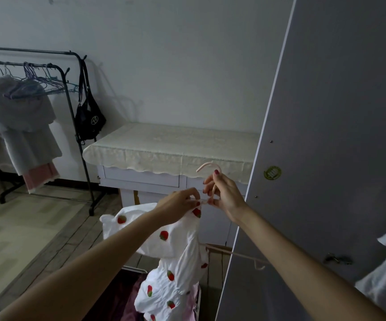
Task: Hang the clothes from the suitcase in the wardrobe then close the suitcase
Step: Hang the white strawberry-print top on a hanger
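From the head camera, both my arms reach forward to the middle of the view. My right hand (224, 193) holds the stem of a pale pink hanger (210, 166), thumb and fingers closed around it just under the hook, which curls up toward 11 o'clock above my knuckles. My left hand (180, 205) is right beside it at 9 o'clock, fingertips pinched together on the top edge of a white dress with red strawberries (175, 242), at the spot where cloth meets hanger. The two hands nearly touch there.

The dress hangs down from that pinch toward 6 o'clock, bunched and puffed. One arm of the hanger sticks out from behind it toward 4 o'clock, ending in a small hook against the grey wardrobe door (326, 158), which fills the 3 o'clock side of the frame. At 6 o'clock, beneath the dress, lies the open suitcase (127, 297) with dark maroon and pink fabric inside; I cannot tell how much is in it.

Behind my hands, at 12 o'clock, stands a white desk (141, 179) under a cream lace cloth (171, 144). At 9 to 10 o'clock a black clothes rack (71, 112) carries pale garments, spare hangers and a black bag (90, 119).
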